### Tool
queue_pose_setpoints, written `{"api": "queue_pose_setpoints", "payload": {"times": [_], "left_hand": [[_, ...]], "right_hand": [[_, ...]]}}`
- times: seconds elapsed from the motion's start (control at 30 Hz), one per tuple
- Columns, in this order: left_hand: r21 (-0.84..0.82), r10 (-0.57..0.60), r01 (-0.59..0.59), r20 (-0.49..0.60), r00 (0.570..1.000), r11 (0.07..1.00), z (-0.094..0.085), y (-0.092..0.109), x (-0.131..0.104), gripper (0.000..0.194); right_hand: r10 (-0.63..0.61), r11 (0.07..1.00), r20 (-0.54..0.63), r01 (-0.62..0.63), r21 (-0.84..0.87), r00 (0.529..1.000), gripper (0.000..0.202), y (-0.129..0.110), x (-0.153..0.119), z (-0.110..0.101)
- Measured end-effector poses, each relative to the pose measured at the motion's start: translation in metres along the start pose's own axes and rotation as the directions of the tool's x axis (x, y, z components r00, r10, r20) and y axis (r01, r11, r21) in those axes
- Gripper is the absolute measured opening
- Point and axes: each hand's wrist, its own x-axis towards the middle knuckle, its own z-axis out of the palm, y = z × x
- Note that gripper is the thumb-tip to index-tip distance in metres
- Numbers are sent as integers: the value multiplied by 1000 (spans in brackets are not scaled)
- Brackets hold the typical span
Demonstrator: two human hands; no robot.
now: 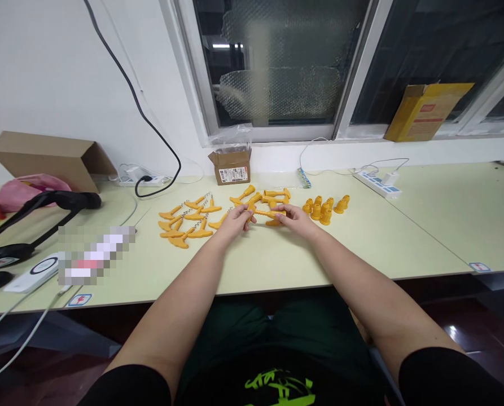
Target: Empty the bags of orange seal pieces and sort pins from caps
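Between my two hands, just above the table, is a yellow corkscrew (265,213) lying level, its shaft covered by a yellow sleeve. My left hand (235,222) is closed around its T-shaped handle. My right hand (297,220) pinches the sleeve's far end. Just behind them lie several sleeved corkscrews (244,194). To the left is a loose group of bare corkscrews (198,213) with yellow handles and metal spirals. Several loose yellow sleeves (325,216) stand upright right of my right hand.
At the wall stand a small cardboard box (233,166) and a power strip (377,182). A larger carton (44,158), a black frame (35,225), a white charger pad (38,272) and cables occupy the left. A yellow box (429,113) leans on the window.
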Motion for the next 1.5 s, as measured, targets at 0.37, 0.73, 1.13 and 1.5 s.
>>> {"api": "queue_pose_setpoints", "payload": {"times": [0.37,0.73,1.13,1.5], "left_hand": [[-281,-140,56,-288,947,958,-30,4,13,17],[624,309,-26,-350,884,781,-41,6,-2,18],[814,230,-60,-92,969,578,-26,-6,-3,18],[854,191,8,-126,973,521,-31,-14,3,29]], "right_hand": [[-422,688,-100,247,-682,901,45,-20,-5,-17],[-296,664,-278,-12,-747,914,33,-16,-8,-34],[-268,602,-218,-14,-798,938,17,-11,-6,-22],[-277,500,-303,-132,-856,912,11,3,-5,-25]]}}
